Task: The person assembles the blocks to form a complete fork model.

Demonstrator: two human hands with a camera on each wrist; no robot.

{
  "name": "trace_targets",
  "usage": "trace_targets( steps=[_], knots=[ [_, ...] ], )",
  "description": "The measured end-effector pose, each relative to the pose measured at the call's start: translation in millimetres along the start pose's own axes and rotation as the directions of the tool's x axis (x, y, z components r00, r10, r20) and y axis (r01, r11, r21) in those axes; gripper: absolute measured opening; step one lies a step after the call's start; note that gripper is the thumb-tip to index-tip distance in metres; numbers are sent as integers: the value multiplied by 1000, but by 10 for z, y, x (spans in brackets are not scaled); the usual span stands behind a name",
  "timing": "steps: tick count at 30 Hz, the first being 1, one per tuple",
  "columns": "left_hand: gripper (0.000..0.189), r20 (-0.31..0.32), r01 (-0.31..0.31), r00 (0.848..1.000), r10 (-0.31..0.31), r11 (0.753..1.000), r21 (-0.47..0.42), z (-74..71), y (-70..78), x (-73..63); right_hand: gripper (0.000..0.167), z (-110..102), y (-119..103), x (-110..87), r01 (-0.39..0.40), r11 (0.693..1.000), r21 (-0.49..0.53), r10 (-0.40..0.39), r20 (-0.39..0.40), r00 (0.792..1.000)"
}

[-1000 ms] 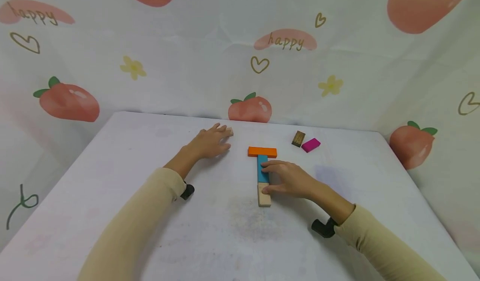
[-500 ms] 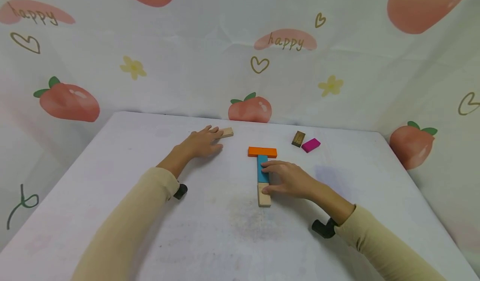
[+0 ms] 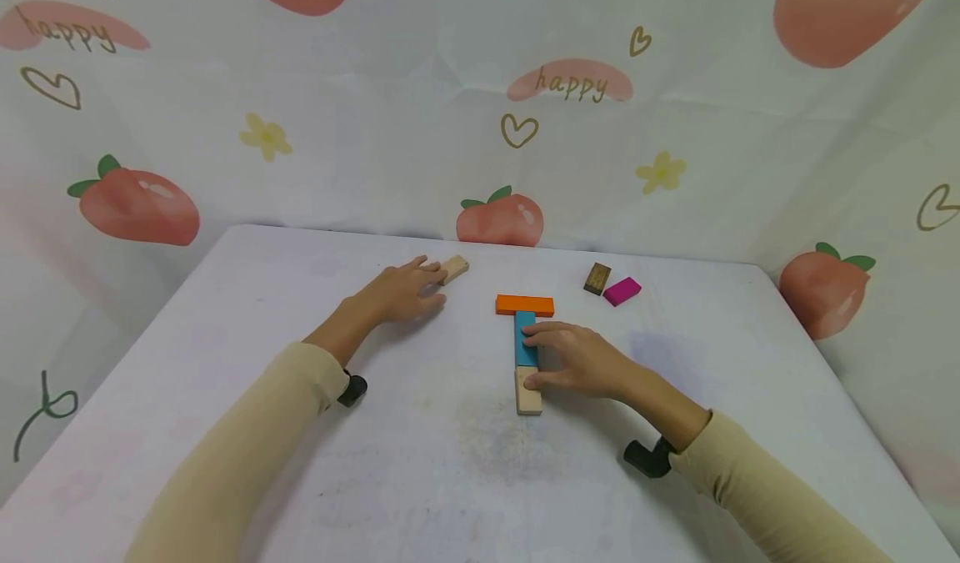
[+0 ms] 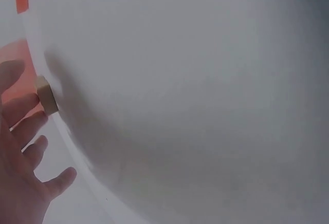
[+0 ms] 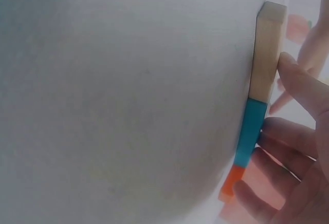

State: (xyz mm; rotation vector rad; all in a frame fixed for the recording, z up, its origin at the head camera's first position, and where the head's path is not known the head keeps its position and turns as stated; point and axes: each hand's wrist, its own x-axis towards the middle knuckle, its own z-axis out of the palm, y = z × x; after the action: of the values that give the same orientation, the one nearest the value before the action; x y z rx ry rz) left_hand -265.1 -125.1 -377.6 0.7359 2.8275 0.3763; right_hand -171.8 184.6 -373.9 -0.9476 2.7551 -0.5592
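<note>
At frame centre lie an orange block (image 3: 524, 304), a blue block (image 3: 524, 338) and a pale wood block (image 3: 528, 390); right of them, a dark brown block (image 3: 597, 278) and a magenta block (image 3: 622, 291). Another pale wood block (image 3: 454, 268) sits centre-left. The backdrop (image 3: 375, 129) is white with red peaches, yellow flowers and hearts.

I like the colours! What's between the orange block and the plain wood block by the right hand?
The blue block. In the head view it lies end to end between the orange block and the wood block, under the right hand.
</note>
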Motion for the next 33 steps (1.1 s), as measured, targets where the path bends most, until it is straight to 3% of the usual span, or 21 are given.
trace_targets(
  steps=[11, 33],
  knots=[
    [54, 9, -60, 998, 60, 998, 35, 31, 127, 5, 59, -5, 1, -10, 12, 1000, -5, -12, -6, 1000],
    [65, 63, -5, 998, 5, 1000, 13, 80, 297, 126, 58, 3, 20, -1, 23, 1000, 1, -23, -11, 1000]
  ],
)
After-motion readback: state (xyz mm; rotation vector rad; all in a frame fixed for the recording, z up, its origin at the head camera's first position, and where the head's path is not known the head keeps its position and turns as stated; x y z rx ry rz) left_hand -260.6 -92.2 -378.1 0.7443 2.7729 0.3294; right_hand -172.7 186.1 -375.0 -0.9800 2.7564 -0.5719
